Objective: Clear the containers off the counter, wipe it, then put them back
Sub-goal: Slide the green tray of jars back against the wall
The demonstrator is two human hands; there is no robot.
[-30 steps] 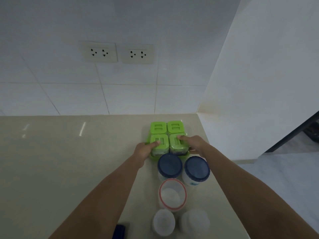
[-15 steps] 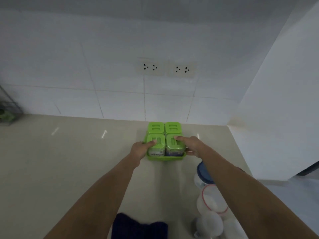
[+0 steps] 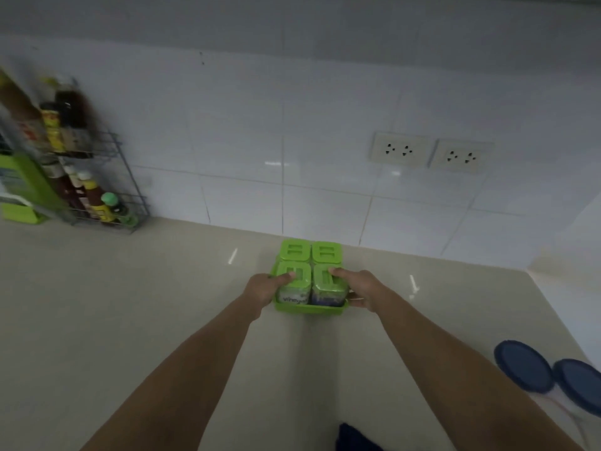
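A green tray [image 3: 309,308] holds several small green-lidded spice containers [image 3: 327,252] in a square. My left hand [image 3: 265,288] grips the tray's left side with the thumb on a front lid. My right hand [image 3: 361,289] grips the right side, thumb on the other front lid. The tray is over the beige counter [image 3: 130,320], near the tiled back wall; whether it touches the counter I cannot tell. Two blue-lidded jars [image 3: 523,366] stand at the right edge. A dark blue cloth [image 3: 354,439] lies at the bottom edge.
A wire rack [image 3: 107,190] with sauce bottles stands at the back left against the wall, with a green box [image 3: 22,190] beside it. Two wall sockets [image 3: 429,154] sit above the counter. A white side wall closes the counter's right end.
The green tray, held in both hands, has travelled left along the counter, away from the jars. The view has swung left, bringing the wire rack into sight.
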